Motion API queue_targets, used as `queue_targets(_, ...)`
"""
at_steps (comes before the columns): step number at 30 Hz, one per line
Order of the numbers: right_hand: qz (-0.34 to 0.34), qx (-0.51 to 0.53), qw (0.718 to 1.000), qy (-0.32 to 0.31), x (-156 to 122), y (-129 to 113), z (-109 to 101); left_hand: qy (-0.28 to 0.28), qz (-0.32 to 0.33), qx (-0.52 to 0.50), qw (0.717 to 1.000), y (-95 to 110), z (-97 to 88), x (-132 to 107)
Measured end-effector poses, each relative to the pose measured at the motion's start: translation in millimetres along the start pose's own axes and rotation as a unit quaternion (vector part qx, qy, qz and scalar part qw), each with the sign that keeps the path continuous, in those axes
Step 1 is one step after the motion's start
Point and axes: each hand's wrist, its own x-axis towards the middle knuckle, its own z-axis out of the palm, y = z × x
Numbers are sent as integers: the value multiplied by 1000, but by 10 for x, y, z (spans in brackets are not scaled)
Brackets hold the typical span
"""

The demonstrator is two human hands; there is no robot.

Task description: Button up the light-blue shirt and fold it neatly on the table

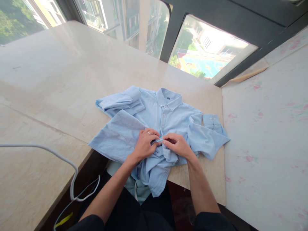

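A light blue button-up shirt [154, 115] lies face up on a beige stone counter [60, 80], collar toward the window, its hem hanging over the near edge. My left hand [144, 143], with a ring on one finger, pinches the shirt's front placket near the middle. My right hand [176, 144] pinches the same placket from the other side, fingertips almost touching the left hand's. Both sleeves are folded in beside the body of the shirt, one cuff [211, 121] lying at the right.
A white cable [72, 173] curls over the counter's left near edge. A floral-patterned wall [269, 134] rises on the right. Large windows [207, 54] run along the back of the counter.
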Motion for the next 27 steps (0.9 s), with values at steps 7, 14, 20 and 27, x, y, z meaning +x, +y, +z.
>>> queue_targets(7,-23,-67,997,-12,62,-69,3,5,10,19,1000,9,5,-12)
queue_targets(14,-45,-109,992,-33,83,-66,-16,-3,10,24,1000,14,-1,-7)
queue_targets(20,-62,-137,988,-34,49,-24,-18,-13,11,20,1000,46,-38,1)
queue_targets(27,-67,-181,980,-56,66,-10,-21,-26,4,28,999,56,-52,-4)
